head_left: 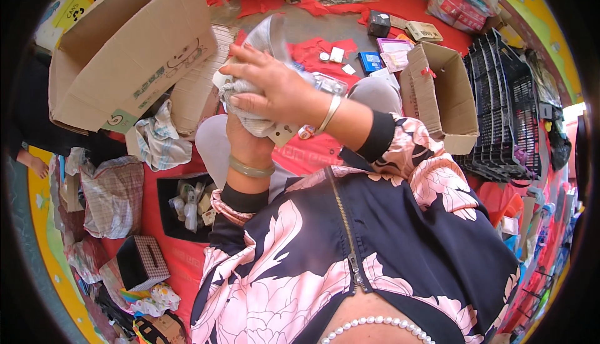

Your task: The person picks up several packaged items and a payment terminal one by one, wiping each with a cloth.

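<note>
In front of my knees, both my hands are on a bundle of grey-white ribbed knit fabric [251, 119]. My left hand [245, 143], with a pale bangle at its wrist, holds the bundle from below; most of its fingers are hidden behind the knit. Across the top lies my right hand [278, 88], its fingers stretched out and slightly spread, the thumb resting on the ribbing. A pale grey, sheer-looking part [270, 34] sticks up beyond my right fingers. A beige card tag [283, 135] shows under my right wrist.
A large cardboard box [140, 63] stands at the left, a smaller open one [440, 94] at the right, beside a black plastic crate [500, 113]. Left of my knee sits a black bin [169, 197] of small items near a patterned cloth [164, 139]. Another person's limb [34, 163] shows at far left.
</note>
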The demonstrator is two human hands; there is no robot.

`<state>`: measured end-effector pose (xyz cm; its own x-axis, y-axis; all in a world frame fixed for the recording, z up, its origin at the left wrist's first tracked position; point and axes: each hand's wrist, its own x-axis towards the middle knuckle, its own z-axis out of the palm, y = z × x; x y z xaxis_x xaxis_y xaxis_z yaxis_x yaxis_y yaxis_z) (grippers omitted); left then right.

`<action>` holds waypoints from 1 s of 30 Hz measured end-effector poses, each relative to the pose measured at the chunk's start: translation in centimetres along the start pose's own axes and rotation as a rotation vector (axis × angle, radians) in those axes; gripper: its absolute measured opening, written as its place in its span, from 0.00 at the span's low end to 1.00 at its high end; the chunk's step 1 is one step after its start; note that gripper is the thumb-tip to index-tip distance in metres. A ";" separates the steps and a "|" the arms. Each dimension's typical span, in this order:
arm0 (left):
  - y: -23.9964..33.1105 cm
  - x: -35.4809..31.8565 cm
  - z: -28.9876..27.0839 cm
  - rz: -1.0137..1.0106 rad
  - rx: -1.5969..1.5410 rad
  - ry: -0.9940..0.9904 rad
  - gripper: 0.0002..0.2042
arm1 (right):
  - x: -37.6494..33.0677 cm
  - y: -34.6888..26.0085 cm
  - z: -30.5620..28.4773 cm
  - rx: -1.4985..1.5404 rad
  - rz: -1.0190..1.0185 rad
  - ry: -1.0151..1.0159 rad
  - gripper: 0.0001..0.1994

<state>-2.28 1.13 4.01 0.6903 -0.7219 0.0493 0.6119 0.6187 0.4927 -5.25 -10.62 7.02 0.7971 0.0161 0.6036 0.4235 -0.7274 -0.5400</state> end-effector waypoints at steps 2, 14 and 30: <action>0.3 -0.2 -0.8 0.094 0.260 0.151 0.24 | -0.5 0.2 1.4 0.032 -0.056 0.041 0.23; 3.2 0.8 0.4 0.330 0.186 0.314 0.25 | -6.6 -0.9 2.2 0.662 0.435 -0.075 0.29; -3.1 0.1 -1.8 -0.059 0.143 0.167 0.21 | -9.4 2.9 1.8 1.159 0.803 0.093 0.19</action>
<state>-3.39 -0.32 0.89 0.7166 -0.6867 -0.1222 0.6005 0.5184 0.6089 -10.74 -11.62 -1.33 0.9753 -0.2046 -0.0832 0.0188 0.4519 -0.8919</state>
